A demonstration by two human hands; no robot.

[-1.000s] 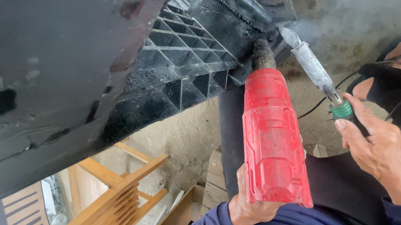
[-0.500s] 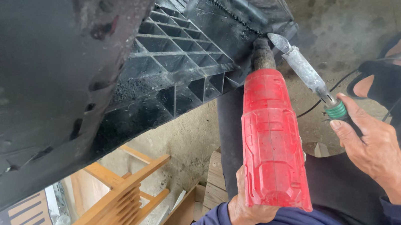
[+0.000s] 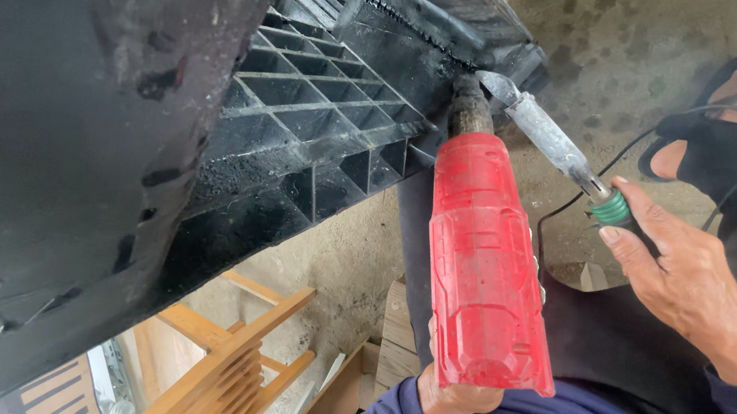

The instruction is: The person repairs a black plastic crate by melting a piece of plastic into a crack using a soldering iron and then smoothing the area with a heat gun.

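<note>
Two tools meet at the black plastic panel (image 3: 304, 126): the left hand (image 3: 458, 398), closed around the red heat gun (image 3: 486, 267), has stayed put, while the right hand (image 3: 688, 280) gripping the scraper (image 3: 547, 140) slid its blade onto the heated edge.

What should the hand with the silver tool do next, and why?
Probably press the silver tool's flat tip along the black plastic panel's seam. The right hand has it touching there, and the left hand points the red heat gun at that spot.

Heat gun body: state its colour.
Red, with a dark nozzle; the heat gun shows in the head view, the only one.
</note>
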